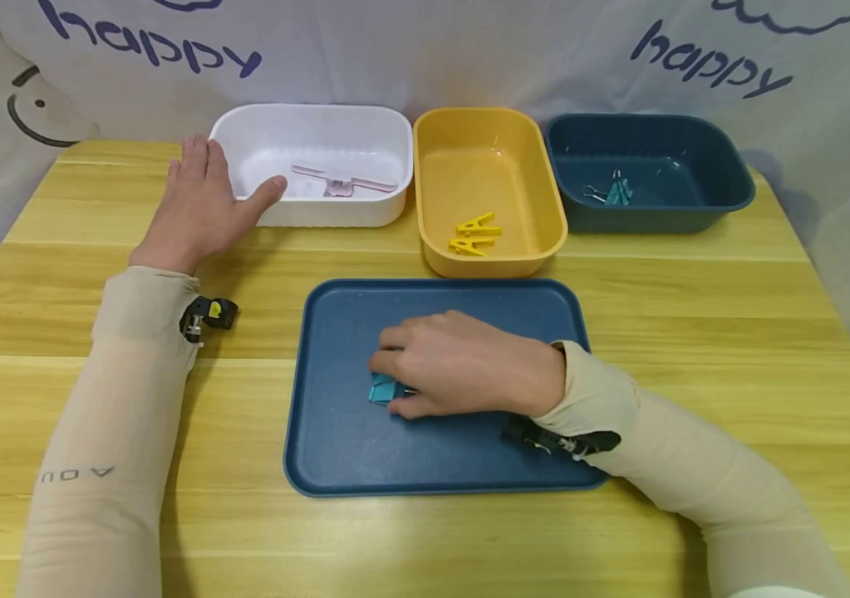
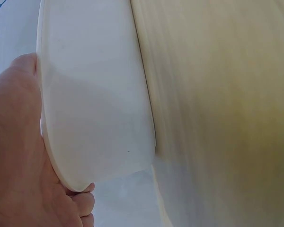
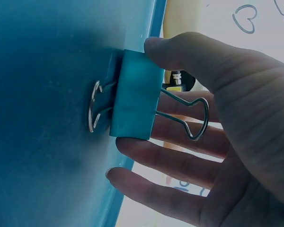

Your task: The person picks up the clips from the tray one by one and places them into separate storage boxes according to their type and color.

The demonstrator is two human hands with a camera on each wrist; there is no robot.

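Note:
My right hand is over the blue tray, pinching a teal binder clip. In the right wrist view, the thumb is on one end of the clip and a finger on the other, with its wire handles sticking out on both sides. From the head view, only part of the clip shows past the fingers. My left hand rests at the left front corner of the white bin, its thumb over the near rim and its fingers extended along the left end. A clear pinkish clip lies inside that bin.
Right of the white bin stands a yellow bin with two yellow clothespins in it. Beside it, a dark blue bin contains teal binder clips. Behind the wooden table hangs a printed white cloth.

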